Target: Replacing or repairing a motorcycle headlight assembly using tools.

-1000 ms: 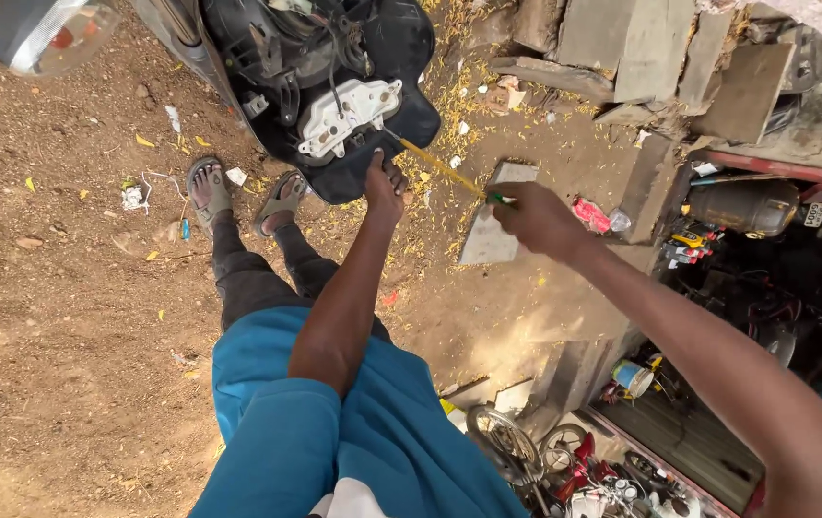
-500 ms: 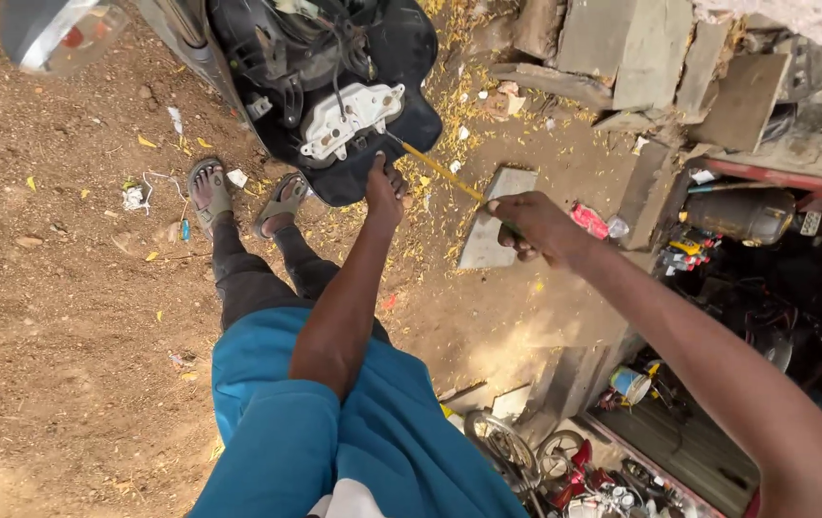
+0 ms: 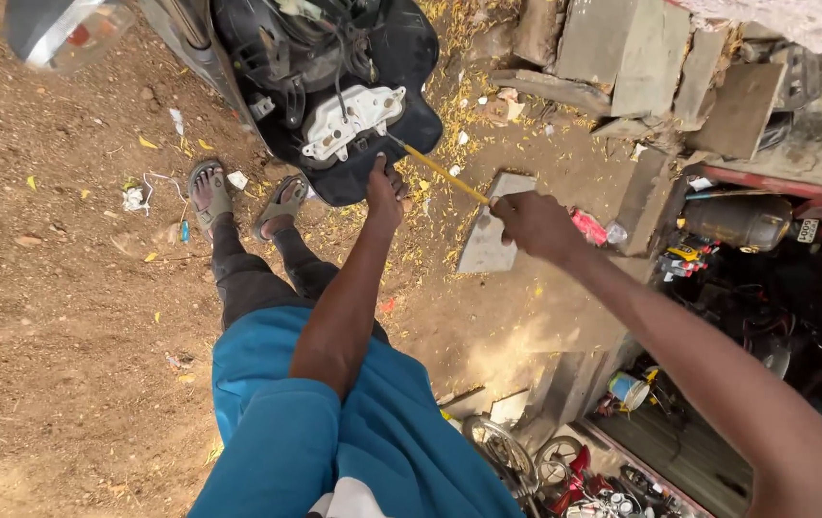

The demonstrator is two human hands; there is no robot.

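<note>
My left hand (image 3: 384,197) steadies the stiff black panel (image 3: 334,86); my right hand (image 3: 536,223) is clamped on a light, probably yellow-handled screwdriver (image 3: 440,171).

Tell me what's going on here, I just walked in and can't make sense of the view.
A person stands on bare dirt over a black scooter body panel. The left hand rests on the panel's lower edge, steadying it. The right hand grips a yellow-handled screwdriver, its tip at the white bracket on the panel. Stone blocks and assorted parts lie to the right.
</note>
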